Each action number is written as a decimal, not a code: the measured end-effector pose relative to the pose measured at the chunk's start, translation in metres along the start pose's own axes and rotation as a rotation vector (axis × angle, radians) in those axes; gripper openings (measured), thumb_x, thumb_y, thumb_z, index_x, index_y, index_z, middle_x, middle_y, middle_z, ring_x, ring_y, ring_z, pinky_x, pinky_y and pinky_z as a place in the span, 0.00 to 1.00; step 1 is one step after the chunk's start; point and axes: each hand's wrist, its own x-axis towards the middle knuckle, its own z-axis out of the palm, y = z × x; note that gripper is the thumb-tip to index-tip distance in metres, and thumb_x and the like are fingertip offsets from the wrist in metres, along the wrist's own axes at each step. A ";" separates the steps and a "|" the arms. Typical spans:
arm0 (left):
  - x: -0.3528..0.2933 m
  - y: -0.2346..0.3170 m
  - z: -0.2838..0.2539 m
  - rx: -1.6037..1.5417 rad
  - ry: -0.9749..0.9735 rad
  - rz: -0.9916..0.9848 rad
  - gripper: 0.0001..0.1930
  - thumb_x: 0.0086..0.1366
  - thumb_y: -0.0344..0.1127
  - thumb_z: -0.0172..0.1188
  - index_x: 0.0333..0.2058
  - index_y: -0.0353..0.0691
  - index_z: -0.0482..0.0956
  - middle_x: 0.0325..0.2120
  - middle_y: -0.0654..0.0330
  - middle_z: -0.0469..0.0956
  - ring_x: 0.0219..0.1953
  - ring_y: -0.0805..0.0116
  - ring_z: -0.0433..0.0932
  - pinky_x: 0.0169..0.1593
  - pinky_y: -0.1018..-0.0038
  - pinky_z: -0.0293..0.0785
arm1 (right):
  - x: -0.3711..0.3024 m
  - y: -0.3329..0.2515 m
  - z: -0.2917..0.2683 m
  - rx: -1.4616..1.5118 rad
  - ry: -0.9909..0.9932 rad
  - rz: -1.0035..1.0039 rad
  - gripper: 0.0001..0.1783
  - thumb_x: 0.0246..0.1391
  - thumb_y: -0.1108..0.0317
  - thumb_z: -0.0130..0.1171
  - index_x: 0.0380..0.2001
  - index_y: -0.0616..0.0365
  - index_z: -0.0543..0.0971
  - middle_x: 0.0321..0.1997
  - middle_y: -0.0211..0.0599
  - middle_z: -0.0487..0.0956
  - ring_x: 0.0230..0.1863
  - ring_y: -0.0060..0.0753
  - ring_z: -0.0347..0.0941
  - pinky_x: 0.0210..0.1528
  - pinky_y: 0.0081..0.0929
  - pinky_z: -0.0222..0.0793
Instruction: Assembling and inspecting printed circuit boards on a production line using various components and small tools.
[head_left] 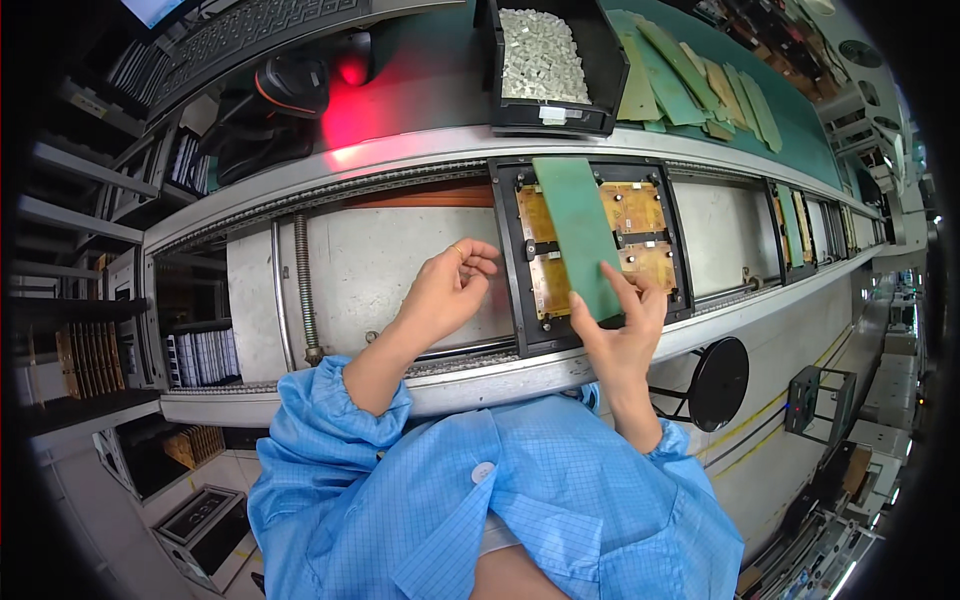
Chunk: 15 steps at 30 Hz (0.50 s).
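Holding a green board (pixel 580 235) by its lower end, the right hand (pixel 625 330) pinches it between thumb and fingers; the board stands tilted over a black fixture (pixel 510 260) on the conveyor (pixel 360 265), its top toward 12 o'clock. Yellow panels (pixel 640 235) lie in the fixture beneath it. At 9 o'clock from the board, the left hand (pixel 445 290) hovers over the conveyor, fingers loosely curled, gripping nothing. A black bin (pixel 600 60) of small white parts (pixel 540 55) sits at 12 o'clock, loose green boards (pixel 690 85) just beside it.
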 end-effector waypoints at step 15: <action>0.002 0.006 0.000 0.014 -0.023 0.011 0.14 0.64 0.20 0.50 0.48 0.31 0.74 0.40 0.59 0.78 0.42 0.77 0.77 0.48 0.81 0.73 | 0.004 -0.010 0.006 -0.241 -0.046 0.001 0.27 0.44 0.54 0.72 0.48 0.51 0.82 0.44 0.47 0.70 0.49 0.48 0.64 0.53 0.42 0.60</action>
